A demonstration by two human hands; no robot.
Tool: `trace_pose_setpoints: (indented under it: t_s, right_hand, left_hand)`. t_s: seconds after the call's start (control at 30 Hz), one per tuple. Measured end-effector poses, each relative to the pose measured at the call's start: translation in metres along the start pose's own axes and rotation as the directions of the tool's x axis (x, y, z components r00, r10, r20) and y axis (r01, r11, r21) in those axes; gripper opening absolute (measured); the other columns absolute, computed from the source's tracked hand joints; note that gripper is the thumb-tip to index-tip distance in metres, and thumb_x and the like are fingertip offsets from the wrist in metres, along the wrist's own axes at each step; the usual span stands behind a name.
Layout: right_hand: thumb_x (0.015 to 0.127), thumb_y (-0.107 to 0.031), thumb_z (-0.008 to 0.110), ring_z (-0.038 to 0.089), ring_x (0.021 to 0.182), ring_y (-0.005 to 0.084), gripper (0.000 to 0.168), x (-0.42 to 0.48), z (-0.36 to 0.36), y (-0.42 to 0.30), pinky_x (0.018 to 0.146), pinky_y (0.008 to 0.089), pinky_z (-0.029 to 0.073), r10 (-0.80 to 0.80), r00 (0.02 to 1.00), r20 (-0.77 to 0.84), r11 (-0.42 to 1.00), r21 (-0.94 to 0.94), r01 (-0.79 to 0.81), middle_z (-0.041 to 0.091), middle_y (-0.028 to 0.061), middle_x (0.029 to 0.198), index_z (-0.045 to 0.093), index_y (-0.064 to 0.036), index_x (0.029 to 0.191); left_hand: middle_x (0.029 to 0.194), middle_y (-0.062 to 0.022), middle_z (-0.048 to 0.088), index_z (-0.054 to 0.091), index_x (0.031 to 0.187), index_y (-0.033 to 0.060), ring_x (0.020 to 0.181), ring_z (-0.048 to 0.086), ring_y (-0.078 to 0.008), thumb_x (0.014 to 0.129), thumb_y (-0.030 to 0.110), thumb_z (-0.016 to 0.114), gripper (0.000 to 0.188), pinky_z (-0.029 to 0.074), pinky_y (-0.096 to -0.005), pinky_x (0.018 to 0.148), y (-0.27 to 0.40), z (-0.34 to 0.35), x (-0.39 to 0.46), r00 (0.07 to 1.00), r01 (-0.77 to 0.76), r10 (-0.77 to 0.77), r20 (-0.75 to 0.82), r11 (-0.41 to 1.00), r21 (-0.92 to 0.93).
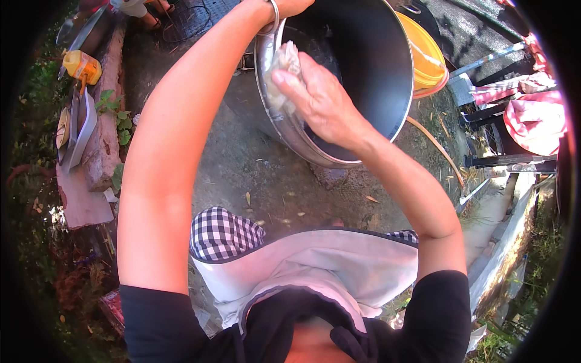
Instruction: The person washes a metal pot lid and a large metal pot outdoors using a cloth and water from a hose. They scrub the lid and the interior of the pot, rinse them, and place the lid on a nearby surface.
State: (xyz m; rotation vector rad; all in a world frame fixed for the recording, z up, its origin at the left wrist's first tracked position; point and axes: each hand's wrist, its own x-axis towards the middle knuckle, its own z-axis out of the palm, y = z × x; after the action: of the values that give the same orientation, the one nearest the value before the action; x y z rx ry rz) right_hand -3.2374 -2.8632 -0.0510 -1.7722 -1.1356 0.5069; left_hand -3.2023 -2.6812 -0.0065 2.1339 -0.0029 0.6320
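Observation:
A large metal pot (376, 86) is tilted so that its dark, wide mouth faces me. My left hand (292, 6) is at the pot's upper rim and seems to grip it, its fingers partly cut off by the top of the view. A metal bangle (275, 18) circles that wrist. In my right hand (320, 97) is a wet, crumpled pale scrubbing pad or cloth (282, 97), pressed against the pot's left side near the rim. White suds show around it. Whether the pad is mesh or fabric, I cannot tell.
Behind the pot stands a yellow plastic tub (424, 54). An orange hose (438, 143) curves over the concrete floor (227, 154). Left are a log (102, 154), a yellow bottle (82, 67) and trays (81, 122). Pink cloths (535, 120) hang right. Another person's legs (147, 18) show upper left.

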Motion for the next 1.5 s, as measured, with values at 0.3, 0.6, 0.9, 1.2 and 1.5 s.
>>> trace_pose_setpoints:
  t_s: [0.3,0.6,0.9,1.2,1.5]
  right_hand:
    - [0.076,0.001,0.062,0.058,0.109,0.0328,0.041,-0.140,-0.110,0.109,0.096,0.0430,0.046,-0.149,0.928,0.341,0.619,-0.700,0.356,0.060,0.0142,0.115,0.057,-0.002,0.116]
    - [0.072,0.004,0.061,0.056,0.105,0.0319,0.042,-0.132,-0.089,0.098,0.094,0.0424,0.047,-0.202,0.887,0.415,0.668,-0.604,0.435,0.058,0.0152,0.116,0.056,0.000,0.114]
    - [0.084,-0.004,0.064,0.055,0.095,0.0399,0.035,-0.100,0.026,0.038,0.082,0.0460,0.047,-0.095,0.993,0.070,0.936,-0.334,0.113,0.052,0.0203,0.104,0.049,0.002,0.115]
    - [0.091,-0.020,0.062,0.057,0.104,0.0240,0.038,-0.008,0.033,-0.008,0.091,0.0371,0.045,0.067,0.958,-0.279,0.997,0.062,-0.051,0.056,0.0181,0.110,0.047,0.006,0.115]
    - [0.087,-0.015,0.069,0.064,0.083,0.0176,0.033,0.098,-0.004,0.002,0.072,0.0310,0.051,0.303,0.896,-0.325,0.726,0.687,0.003,0.064,0.0118,0.098,0.056,0.008,0.107]
  left_hand:
    - [0.103,-0.0093,0.074,0.068,0.123,0.0093,0.095,0.067,-0.0166,0.076,-0.009,0.050,0.053,0.052,-0.0286,0.086,-0.008,-0.005,0.015,0.991,0.064,-0.066,0.117,0.998,0.016]
    - [0.098,-0.0094,0.074,0.067,0.126,0.0110,0.090,0.067,-0.0166,0.070,-0.009,0.049,0.062,0.053,-0.0289,0.080,-0.016,-0.023,-0.002,0.988,0.147,-0.143,0.049,0.985,-0.092]
    - [0.104,-0.0120,0.073,0.073,0.119,0.0289,0.095,0.069,-0.0278,0.078,0.003,0.061,0.049,0.053,-0.0340,0.086,-0.022,0.005,0.005,0.983,0.178,-0.164,-0.089,0.965,0.193]
    - [0.099,-0.0118,0.073,0.072,0.122,0.0229,0.085,0.068,-0.0199,0.074,0.000,0.056,0.056,0.052,-0.0297,0.075,0.010,0.019,0.004,0.976,0.218,-0.217,-0.022,0.965,0.145]
    - [0.121,-0.0073,0.065,0.053,0.143,0.0176,0.107,0.062,-0.0164,0.092,0.066,0.045,0.071,0.049,-0.0326,0.094,0.015,-0.014,0.011,0.787,0.604,-0.476,0.392,0.723,-0.335]
